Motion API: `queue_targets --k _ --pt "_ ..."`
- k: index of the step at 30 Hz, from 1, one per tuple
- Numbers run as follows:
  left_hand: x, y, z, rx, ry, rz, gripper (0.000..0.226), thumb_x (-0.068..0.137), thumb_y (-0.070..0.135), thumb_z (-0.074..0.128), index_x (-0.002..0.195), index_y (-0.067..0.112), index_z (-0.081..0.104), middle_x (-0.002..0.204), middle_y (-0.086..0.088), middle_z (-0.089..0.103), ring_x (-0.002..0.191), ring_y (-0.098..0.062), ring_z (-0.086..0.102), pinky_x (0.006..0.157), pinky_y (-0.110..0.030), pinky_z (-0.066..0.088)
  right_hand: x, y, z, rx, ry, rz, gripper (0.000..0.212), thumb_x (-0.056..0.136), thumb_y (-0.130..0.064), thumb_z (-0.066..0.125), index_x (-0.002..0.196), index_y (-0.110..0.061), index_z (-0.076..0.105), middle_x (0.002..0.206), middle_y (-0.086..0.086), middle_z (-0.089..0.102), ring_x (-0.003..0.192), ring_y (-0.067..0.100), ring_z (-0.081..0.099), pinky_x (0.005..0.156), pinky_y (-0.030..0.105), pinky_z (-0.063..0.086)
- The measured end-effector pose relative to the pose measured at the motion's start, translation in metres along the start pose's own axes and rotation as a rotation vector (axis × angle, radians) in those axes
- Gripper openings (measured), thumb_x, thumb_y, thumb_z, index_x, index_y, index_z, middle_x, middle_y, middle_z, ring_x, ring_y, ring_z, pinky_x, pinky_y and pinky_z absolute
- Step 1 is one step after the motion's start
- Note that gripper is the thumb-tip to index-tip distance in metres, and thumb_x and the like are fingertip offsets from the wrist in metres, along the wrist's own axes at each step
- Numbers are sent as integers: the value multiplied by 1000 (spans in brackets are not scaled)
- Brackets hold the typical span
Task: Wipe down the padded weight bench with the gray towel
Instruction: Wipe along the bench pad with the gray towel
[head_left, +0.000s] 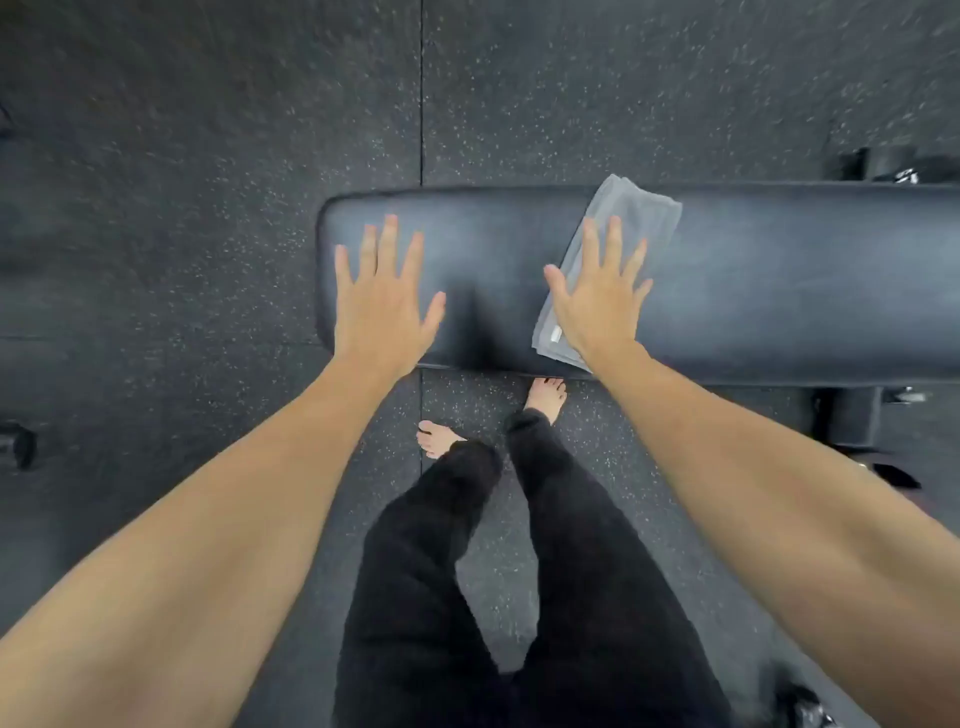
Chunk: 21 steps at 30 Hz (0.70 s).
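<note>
A black padded weight bench (753, 291) runs from the centre to the right edge of the head view. A folded gray towel (631, 213) lies across it at an angle, from the far edge to the near edge. My right hand (597, 301) lies flat on the towel with fingers spread, covering its middle. My left hand (384, 306) rests flat on the bare pad near the bench's left end, fingers spread, holding nothing.
Dark speckled rubber floor tiles (208, 156) surround the bench. My bare feet (545, 397) stand at the bench's near edge. The black bench frame (857, 415) shows at right, dark equipment (893, 163) behind the bench, and a small dark object (18, 444) at far left.
</note>
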<state>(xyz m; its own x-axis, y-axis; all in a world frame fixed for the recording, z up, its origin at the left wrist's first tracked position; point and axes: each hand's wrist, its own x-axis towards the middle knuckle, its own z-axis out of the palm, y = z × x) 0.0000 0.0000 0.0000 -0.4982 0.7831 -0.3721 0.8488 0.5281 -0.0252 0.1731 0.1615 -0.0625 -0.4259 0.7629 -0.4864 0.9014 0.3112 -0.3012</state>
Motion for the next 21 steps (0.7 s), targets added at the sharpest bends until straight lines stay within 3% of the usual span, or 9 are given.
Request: queue_targets --k 5,10,15,21 --pt "37 -30 75 1 -153 -63 83 98 48 57 162 13 18 170 -16 7 156 -39 11 121 -63 19 61 36 55 -69 3 79 75 100 -61 42 162 -34 9 172 1 -6 153 50 -6 114 76 10" --pt "54 -80 142 -56 -524 -175 148 65 66 85 160 26 -21 166 -12 -30 153 -48 -15 121 -69 12 83 59 106 -163 164 119 69 102 -63 27 162 -36 6 172 3 0 154 48 -3 118 73 7" --pt "59 -90 182 -160 -545 -125 164 55 71 86 153 19 -35 158 -23 -40 143 -59 -30 113 -76 -7 85 22 138 -199 248 -53 62 107 -49 27 163 -31 10 172 4 7 157 38 2 122 65 11" --pt "61 -100 186 -266 -522 -90 161 59 69 85 140 23 -47 156 -23 -44 140 -60 -34 110 -77 -12 80 -93 185 -271 206 -311 59 107 -48 28 162 -28 17 170 5 14 156 37 11 122 62 13"
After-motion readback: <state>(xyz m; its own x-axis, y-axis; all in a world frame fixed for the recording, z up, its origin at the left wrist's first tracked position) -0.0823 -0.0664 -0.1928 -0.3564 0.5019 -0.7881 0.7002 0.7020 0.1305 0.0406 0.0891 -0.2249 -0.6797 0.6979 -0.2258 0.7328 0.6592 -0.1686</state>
